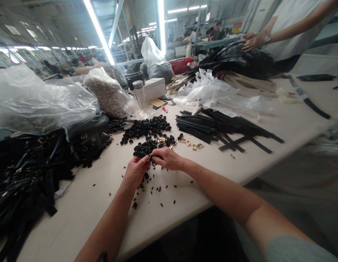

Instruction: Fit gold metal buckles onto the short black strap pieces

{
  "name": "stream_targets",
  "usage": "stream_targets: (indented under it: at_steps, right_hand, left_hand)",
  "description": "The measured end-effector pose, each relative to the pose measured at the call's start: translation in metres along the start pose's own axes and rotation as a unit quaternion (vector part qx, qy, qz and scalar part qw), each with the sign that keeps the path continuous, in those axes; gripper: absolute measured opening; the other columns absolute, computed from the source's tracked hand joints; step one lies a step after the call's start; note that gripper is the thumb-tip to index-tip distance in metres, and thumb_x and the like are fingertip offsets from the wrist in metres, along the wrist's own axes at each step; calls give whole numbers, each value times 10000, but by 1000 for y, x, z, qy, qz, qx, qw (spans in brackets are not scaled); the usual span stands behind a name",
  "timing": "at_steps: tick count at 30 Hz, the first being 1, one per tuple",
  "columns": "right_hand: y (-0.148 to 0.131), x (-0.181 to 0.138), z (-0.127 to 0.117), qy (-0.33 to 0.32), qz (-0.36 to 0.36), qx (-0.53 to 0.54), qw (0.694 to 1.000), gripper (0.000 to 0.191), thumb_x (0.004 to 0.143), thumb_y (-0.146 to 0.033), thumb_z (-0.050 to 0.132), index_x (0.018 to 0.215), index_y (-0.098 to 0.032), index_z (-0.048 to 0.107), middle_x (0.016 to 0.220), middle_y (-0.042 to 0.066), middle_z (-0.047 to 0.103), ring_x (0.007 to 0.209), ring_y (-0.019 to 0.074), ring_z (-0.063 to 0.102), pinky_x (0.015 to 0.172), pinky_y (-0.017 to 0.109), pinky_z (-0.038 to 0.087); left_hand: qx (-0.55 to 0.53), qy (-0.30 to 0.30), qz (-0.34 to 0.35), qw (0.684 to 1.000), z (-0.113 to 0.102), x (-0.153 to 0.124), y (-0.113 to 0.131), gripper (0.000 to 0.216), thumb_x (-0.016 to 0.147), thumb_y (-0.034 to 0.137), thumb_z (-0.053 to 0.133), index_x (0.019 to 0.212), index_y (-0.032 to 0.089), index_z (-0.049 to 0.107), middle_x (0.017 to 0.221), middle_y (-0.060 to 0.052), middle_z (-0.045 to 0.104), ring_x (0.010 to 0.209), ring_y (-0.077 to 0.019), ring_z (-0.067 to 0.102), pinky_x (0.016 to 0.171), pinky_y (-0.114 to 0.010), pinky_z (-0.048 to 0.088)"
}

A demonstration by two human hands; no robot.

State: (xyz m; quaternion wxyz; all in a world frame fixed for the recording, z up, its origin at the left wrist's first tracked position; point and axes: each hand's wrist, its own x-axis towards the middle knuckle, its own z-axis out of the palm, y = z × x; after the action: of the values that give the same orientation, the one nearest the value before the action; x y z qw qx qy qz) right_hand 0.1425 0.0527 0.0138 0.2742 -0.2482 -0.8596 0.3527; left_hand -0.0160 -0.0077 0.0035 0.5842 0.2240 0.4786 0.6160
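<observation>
My left hand point(135, 170) and my right hand point(168, 158) meet over the middle of the table, fingers closed on a short black strap point(141, 154). A small gold glint, apparently a buckle, shows between the fingertips; its details are hidden. Just beyond the hands lie black strap loops point(151, 127) in a heap. Gold buckles point(195, 146) are scattered to the right of them. Small black bits point(158, 189) dot the tabletop near my wrists. Flat black straps point(197, 125) lie fanned out further right.
Buckled black straps point(27, 174) form a large pile on the left, beside a clear plastic bag point(43, 100). A bottle point(140, 94) and a white box point(155, 89) stand at the back. At the far right, a co-worker's hands point(252, 40) rest on black strips point(234, 60).
</observation>
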Motion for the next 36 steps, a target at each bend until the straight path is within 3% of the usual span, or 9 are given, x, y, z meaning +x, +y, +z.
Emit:
stream_targets:
  at_steps: [6, 13, 17, 23, 27, 31, 36]
  right_hand:
    - [-1, -1, 2, 16, -3, -42, 999, 123, 855, -184, 544, 826, -138, 654, 675, -5, 610, 603, 80, 501, 589, 184, 344]
    - [0, -1, 10, 33, 43, 60, 997, 131, 832, -243, 595, 824, -132, 664, 604, -32, 573, 524, 61, 483, 520, 164, 344]
    - [-1, -1, 12, 20, 90, 97, 991, 135, 843, -224, 561, 814, -126, 650, 550, -43, 546, 465, 59, 481, 485, 164, 346]
    - [-2, -3, 11, 55, 86, -19, 995, 110, 792, -242, 617, 772, -153, 677, 639, -22, 600, 566, 73, 503, 542, 176, 353]
    - [5, -3, 15, 57, 108, -72, 990, 140, 773, -305, 640, 811, -185, 700, 673, -21, 636, 596, 87, 525, 545, 185, 356]
    - [10, -3, 16, 77, 132, -72, 986, 165, 747, -346, 668, 830, -211, 714, 689, -25, 653, 624, 99, 553, 539, 188, 362]
    - [10, -3, 8, 104, 137, -26, 985, 179, 719, -374, 700, 781, -207, 701, 641, -42, 615, 576, 86, 511, 515, 179, 366]
  left_hand:
    - [22, 21, 16, 999, 1, -3, 5, 286, 547, 199, 820, 771, 123, 659, 745, -22, 681, 622, -92, 617, 598, -177, 483]
    - [24, 17, -22, 999, 2, -5, 8, 279, 514, 173, 799, 744, 118, 651, 650, 15, 613, 523, -56, 535, 471, -135, 416]
    - [38, 16, -16, 999, 2, -6, 6, 313, 497, 185, 812, 763, 113, 662, 702, -8, 641, 560, -73, 566, 520, -151, 468]
    - [80, 26, 9, 996, -3, 0, -2, 360, 491, 254, 852, 766, 133, 654, 711, -17, 662, 614, -115, 613, 606, -197, 515]
    - [133, 18, 25, 991, -10, 5, -7, 428, 474, 347, 867, 792, 161, 649, 674, -19, 675, 603, -160, 633, 579, -234, 521]
    - [176, 31, 49, 983, -8, 1, -6, 497, 406, 441, 877, 788, 194, 678, 664, -37, 694, 653, -268, 670, 565, -318, 550]
    - [58, 18, 15, 998, -1, -1, -5, 615, 509, 712, 725, 796, 168, 724, 791, -103, 729, 709, -279, 677, 641, -346, 580]
